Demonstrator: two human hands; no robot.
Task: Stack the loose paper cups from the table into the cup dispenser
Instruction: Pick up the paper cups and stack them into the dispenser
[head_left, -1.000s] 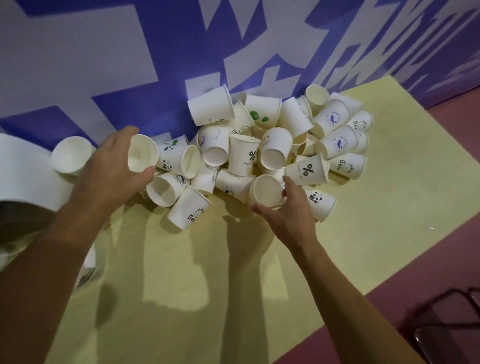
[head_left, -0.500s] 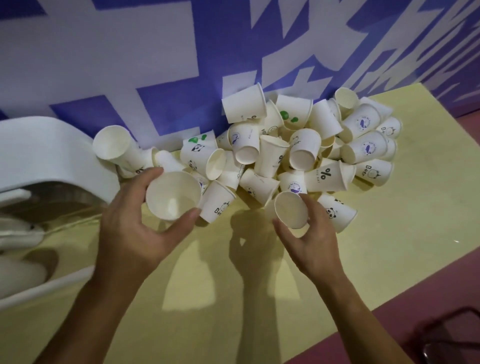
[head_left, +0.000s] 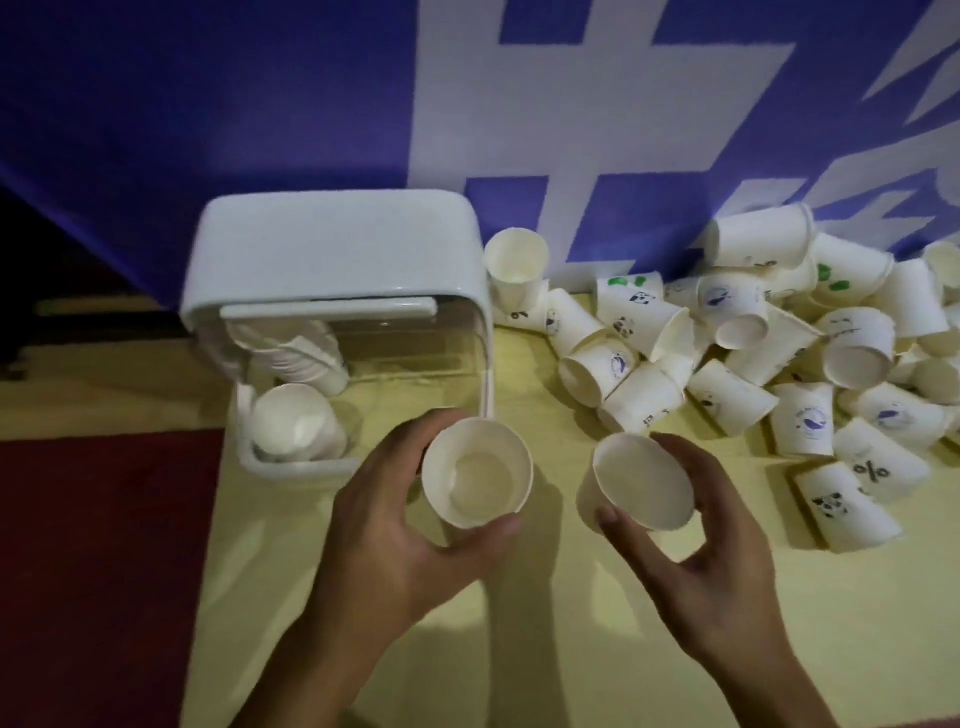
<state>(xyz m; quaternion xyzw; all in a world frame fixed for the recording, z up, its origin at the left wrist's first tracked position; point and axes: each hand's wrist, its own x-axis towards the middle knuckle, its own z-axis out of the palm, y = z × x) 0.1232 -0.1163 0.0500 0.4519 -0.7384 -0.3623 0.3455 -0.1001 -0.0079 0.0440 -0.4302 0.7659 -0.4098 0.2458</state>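
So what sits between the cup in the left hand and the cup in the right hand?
Nothing: in the head view only bare yellow table shows between the left hand's cup and the right hand's cup; they are apart.

two bare forearms, left hand (head_left: 410, 540) and right hand (head_left: 711, 561) ungloved, no sleeves, rings or watch

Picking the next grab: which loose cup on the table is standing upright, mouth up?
The plain white cup right beside the dispenser, against the wall. Its open mouth faces up, while the cups in the pile that show clearly lie tipped or sideways.
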